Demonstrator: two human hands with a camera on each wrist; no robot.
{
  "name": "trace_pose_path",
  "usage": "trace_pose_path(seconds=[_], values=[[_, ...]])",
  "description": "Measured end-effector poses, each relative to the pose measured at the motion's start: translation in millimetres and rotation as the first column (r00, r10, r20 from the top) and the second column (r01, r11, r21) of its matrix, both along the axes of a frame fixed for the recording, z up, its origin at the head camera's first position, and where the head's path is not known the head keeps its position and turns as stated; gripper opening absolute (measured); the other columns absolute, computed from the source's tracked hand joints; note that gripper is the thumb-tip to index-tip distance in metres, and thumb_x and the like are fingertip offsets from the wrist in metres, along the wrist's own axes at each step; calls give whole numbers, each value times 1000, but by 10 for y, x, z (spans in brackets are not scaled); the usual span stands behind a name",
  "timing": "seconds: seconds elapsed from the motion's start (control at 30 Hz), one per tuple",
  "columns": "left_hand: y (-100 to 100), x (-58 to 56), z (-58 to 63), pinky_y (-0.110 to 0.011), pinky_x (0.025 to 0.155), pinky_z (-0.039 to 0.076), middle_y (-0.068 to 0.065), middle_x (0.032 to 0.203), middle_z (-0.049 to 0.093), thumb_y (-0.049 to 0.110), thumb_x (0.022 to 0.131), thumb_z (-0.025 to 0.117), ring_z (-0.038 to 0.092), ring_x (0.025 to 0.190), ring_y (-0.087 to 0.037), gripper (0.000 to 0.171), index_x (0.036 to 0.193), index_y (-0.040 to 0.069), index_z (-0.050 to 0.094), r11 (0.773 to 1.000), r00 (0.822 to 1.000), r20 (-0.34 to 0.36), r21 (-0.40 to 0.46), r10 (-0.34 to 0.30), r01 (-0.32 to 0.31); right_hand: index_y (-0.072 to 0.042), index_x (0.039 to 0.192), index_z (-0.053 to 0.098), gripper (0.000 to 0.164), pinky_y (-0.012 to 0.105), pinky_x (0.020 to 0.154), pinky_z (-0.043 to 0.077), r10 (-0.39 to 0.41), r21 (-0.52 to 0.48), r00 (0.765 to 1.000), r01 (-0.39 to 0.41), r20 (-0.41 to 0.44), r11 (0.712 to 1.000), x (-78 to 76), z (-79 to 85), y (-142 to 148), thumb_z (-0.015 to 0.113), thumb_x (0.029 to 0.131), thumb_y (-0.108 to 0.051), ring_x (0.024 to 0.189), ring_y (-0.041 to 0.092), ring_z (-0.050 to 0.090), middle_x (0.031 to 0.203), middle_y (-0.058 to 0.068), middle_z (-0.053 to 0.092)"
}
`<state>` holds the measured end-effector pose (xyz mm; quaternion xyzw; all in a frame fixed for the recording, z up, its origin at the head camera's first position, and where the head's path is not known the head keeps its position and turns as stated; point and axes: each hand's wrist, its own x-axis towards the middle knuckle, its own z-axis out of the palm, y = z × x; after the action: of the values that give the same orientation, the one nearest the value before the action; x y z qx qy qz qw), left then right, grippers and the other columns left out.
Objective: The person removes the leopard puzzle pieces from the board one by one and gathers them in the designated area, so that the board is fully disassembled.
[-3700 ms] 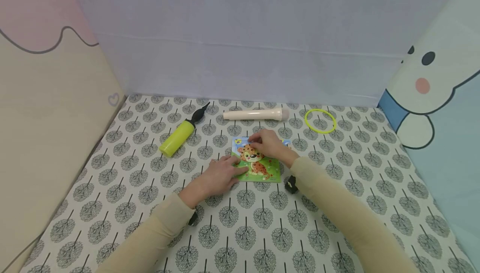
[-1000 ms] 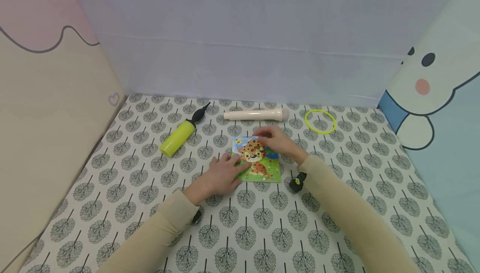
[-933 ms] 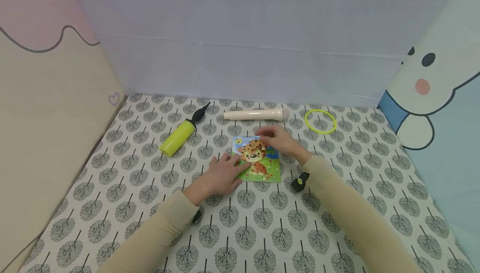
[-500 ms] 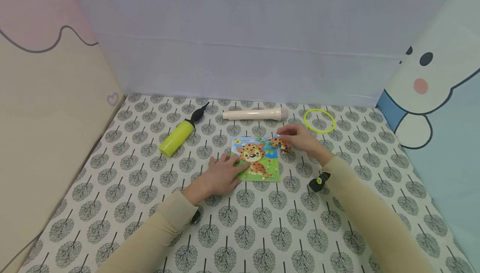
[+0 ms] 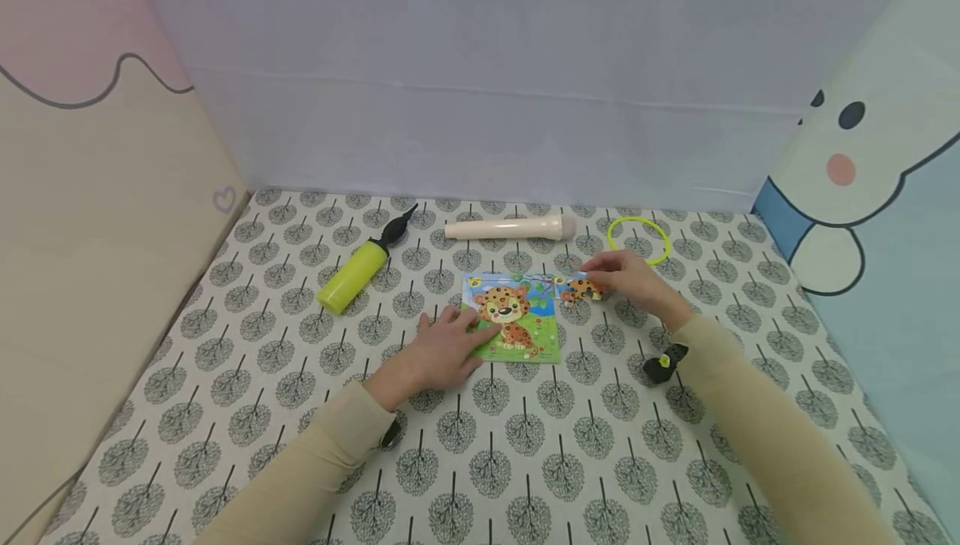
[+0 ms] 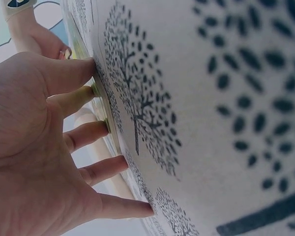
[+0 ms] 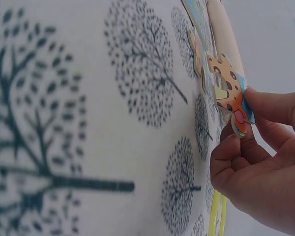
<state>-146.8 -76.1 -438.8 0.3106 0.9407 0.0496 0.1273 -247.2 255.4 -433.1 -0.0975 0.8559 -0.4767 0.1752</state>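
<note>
My left hand (image 5: 446,351) lies with spread fingers on the left edge of a leopard-picture puzzle board (image 5: 542,348). In the left wrist view its fingertips and thumb meet the board's edge (image 6: 106,105) and the cloth. To the right of the board, my right hand (image 5: 632,280) pinches a spotted orange and blue jigsaw puzzle piece (image 5: 580,287) between thumb and fingers. The right wrist view shows this jigsaw puzzle piece (image 7: 229,83) on edge, with another spotted piece (image 7: 196,51) beside it near the cloth. Part of the held piece is hidden behind the fingers.
Behind the board lies a cream toy microphone (image 5: 506,229). A yellow balloon pump (image 5: 356,275) with a black nozzle rests at the left. A thin yellow ring (image 5: 634,219) lies just beyond my right hand. Fabric walls (image 5: 480,128) stand at the back and both sides.
My right hand has moved from the board's upper part to the right, bringing the spotted jigsaw puzzle piece off the board. The left hand has stayed almost in place.
</note>
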Motion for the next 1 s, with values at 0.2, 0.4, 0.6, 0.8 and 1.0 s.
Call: trace_pose_path(seconds=[0.2, 0.4, 0.6, 0.8, 1.0], values=[[-1, 0, -8, -68, 95, 31, -1, 135, 41, 38, 97, 53, 33, 125, -29, 57, 150, 32, 33, 1000, 1000, -4, 1, 0, 0, 4, 116, 62, 27, 40, 69, 48, 2, 55, 1000, -3, 9, 998, -5, -8, 134, 58, 96, -13, 78, 28, 54, 88, 16, 59], [1, 6, -3, -68, 94, 32, -2, 134, 41, 38, 97, 53, 34, 123, -29, 57, 150, 32, 33, 1000, 1000, -10, 0, -7, 7, 4, 109, 65, 22, 36, 68, 47, -4, 91, 1000, 4, 5, 996, -7, -22, 178, 61, 94, -12, 76, 26, 54, 87, 15, 60], [3, 10, 3, -68, 94, 32, -2, 134, 41, 38, 97, 53, 34, 123, -28, 57, 149, 33, 33, 1000, 1000, -10, 0, -11, 11, 0, 106, 68, 19, 35, 65, 49, -44, 212, 996, 59, -75, 975, 0, -79, 149, 61, 95, -13, 77, 24, 58, 94, 13, 65], [2, 8, 5, -68, 93, 33, -2, 134, 41, 38, 97, 53, 35, 122, -28, 57, 149, 33, 33, 1000, 1000, -19, -7, -15, 15, -6, 104, 70, 16, 40, 73, 49, -21, 342, 983, 83, -182, 936, -18, -155, 145, 62, 94, -16, 83, 23, 60, 97, 9, 67], [3, 3, 1, -68, 93, 34, -2, 135, 41, 39, 97, 53, 35, 122, -28, 57, 150, 34, 32, 1000, 1000, -24, -25, -15, 15, -6, 102, 71, 15, 43, 71, 47, 8, 376, 970, 87, -244, 923, 0, -168, 119, 62, 94, -15, 75, 23, 59, 86, 6, 66]])
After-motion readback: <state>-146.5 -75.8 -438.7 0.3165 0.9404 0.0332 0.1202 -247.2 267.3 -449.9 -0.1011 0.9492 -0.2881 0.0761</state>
